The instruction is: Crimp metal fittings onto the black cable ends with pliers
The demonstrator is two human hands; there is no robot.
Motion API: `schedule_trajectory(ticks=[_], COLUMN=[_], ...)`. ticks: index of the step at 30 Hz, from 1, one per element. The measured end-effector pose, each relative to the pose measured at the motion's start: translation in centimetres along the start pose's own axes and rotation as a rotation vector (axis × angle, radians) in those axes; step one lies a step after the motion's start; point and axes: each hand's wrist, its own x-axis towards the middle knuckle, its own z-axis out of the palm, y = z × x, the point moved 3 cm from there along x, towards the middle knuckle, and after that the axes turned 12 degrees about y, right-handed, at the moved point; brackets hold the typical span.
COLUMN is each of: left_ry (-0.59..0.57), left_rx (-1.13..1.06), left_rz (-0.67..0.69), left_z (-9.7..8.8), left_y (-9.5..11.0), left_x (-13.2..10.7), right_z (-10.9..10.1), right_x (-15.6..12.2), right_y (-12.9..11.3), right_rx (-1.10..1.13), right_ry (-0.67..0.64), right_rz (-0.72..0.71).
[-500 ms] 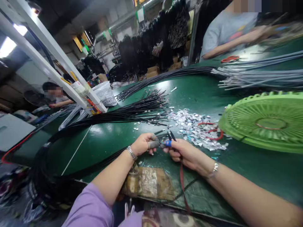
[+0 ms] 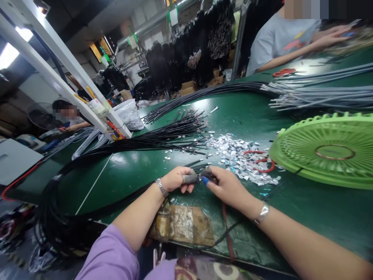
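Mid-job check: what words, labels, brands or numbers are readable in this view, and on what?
None can be read.
On the tags hung overhead: blurred.
On the container by the white post: label too small.
On the cardboard boxes: no legible print.
On the tool with the blue grip in the right hand: no marking shows.
On the black cable at the left hand: none shows.

Bare table (image 2: 140, 171) left — scraps (image 2: 241, 157), perhaps fan guard (image 2: 329, 149), block right.
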Motion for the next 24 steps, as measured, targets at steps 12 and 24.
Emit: schedule_trajectory(ticks=[12,24], left_ry=[0.322,0.560], left_rx=[-0.158,0.346], left_rz=[0.251,0.840], left_z=[-1.2,-1.4], left_y=[0.4,1.3], left_x=[0.0,-1.4], right_z=[0.7,1.6], right_x=[-0.6,-1.5], right_y=[0.3,-0.1], right_rx=[0.218,0.610], right_ry=[-0.115,-0.208], right_rz=[0.210,0.584])
